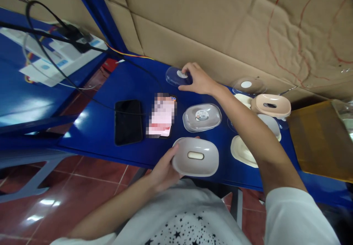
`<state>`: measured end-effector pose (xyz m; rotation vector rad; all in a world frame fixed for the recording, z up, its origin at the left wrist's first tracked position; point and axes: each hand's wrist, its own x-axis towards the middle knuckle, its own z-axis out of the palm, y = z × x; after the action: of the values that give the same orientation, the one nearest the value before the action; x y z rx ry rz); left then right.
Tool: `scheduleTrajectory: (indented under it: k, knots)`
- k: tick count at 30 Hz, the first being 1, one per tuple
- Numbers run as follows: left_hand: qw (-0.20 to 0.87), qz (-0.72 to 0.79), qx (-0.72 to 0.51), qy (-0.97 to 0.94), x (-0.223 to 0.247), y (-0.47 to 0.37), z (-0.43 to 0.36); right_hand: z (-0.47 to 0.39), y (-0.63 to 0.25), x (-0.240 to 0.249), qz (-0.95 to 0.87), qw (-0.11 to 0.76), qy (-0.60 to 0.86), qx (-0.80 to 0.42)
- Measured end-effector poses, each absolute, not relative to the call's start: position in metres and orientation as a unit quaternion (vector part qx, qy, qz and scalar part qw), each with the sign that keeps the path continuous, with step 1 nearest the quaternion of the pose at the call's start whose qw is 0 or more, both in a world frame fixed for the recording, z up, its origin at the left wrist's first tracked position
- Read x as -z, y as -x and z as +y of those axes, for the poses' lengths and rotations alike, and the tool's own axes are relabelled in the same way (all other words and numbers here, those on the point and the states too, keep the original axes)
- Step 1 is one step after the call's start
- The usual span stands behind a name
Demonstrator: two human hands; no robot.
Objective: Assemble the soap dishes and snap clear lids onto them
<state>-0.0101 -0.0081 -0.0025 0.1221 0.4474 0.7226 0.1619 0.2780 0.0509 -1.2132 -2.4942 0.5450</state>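
Blue tabletop (pixel 93 134) under cardboard wall, left hand (pixel 162 171) gripping grey dish (pixel 196 157) at front edge, right hand (pixel 197 79) pinching clear lid (pixel 175 76) near back edge

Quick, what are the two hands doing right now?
Left hand: closed on the edge of a grey oval tray, holding it.
Right hand: fingers on a clear plastic lid at the back of the blue table.

phone screen (pixel 162 115) pixelated | cream lids (pixel 242 151) partly behind right forearm | yellow tray (pixel 322 138) cut by edge
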Motion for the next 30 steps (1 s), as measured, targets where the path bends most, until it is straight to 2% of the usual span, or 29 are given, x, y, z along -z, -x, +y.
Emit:
scheduleTrajectory:
  k: [3,6,9,12,18,26,30]
  knots:
    - [0.907,0.218,-0.355,-0.053,0.005,0.009,-0.006,0.215,-0.195,-0.085,-0.872,0.236,0.369,-0.218]
    - [0.906,0.204,-0.367,-0.053,0.002,0.008,-0.003,0.121,-0.227,-0.103,-0.889,0.223,0.302,-0.264]
    - [0.905,0.188,-0.375,-0.075,-0.009,0.002,0.001,0.041,-0.247,-0.093,-0.876,0.208,0.311,-0.304]
    - [0.897,0.197,-0.383,-0.100,-0.022,-0.009,0.002,-0.003,-0.253,-0.072,-0.875,0.224,0.352,-0.246]
    - [0.881,0.246,-0.391,-0.108,-0.030,-0.028,-0.011,-0.029,-0.256,-0.047,-0.881,0.258,0.373,-0.138]
    - [0.890,0.281,-0.360,-0.007,-0.020,-0.022,-0.015,-0.021,-0.254,-0.030,-0.883,0.243,0.374,-0.150]
    - [0.869,0.337,-0.362,-0.019,-0.027,0.006,-0.029,0.003,-0.252,-0.026,-0.890,0.230,0.369,-0.136]
